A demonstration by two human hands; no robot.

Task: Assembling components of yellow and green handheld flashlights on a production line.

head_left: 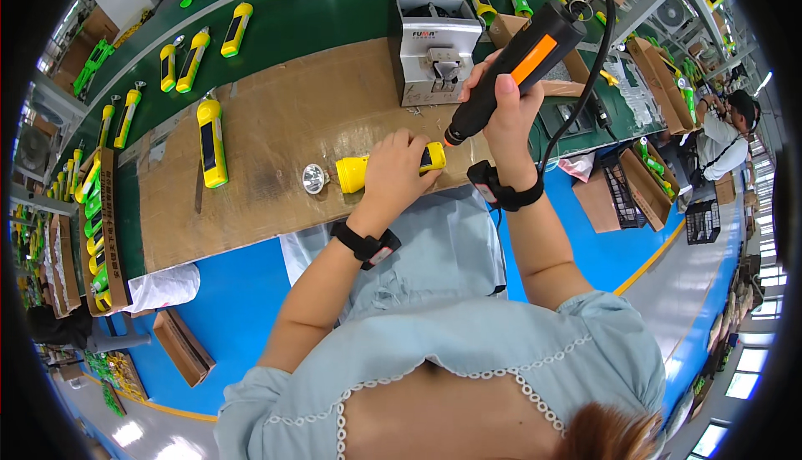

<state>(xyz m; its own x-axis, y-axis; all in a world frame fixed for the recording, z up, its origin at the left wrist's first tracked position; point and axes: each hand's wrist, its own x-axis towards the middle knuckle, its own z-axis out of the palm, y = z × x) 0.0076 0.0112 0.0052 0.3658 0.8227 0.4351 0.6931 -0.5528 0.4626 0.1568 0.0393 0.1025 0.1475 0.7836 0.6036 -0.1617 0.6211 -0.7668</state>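
My left hand is closed over a yellow flashlight body, which lies on its side on the cardboard sheet. My fingers hide its middle. A round silver reflector sits just left of its wide end. In my right hand is a black electric screwdriver with an orange stripe, slanting down to the left. Its tip is at the narrow right end of the flashlight; whether they touch I cannot tell. Left of my hands lies another yellow flashlight with a dark panel.
A silver screw feeder stands beyond my hands. Several yellow flashlights lie on the green bench at the back and left. A carton of flashlights stands at the left edge. The screwdriver's black cable hangs at right, and a person is farther off.
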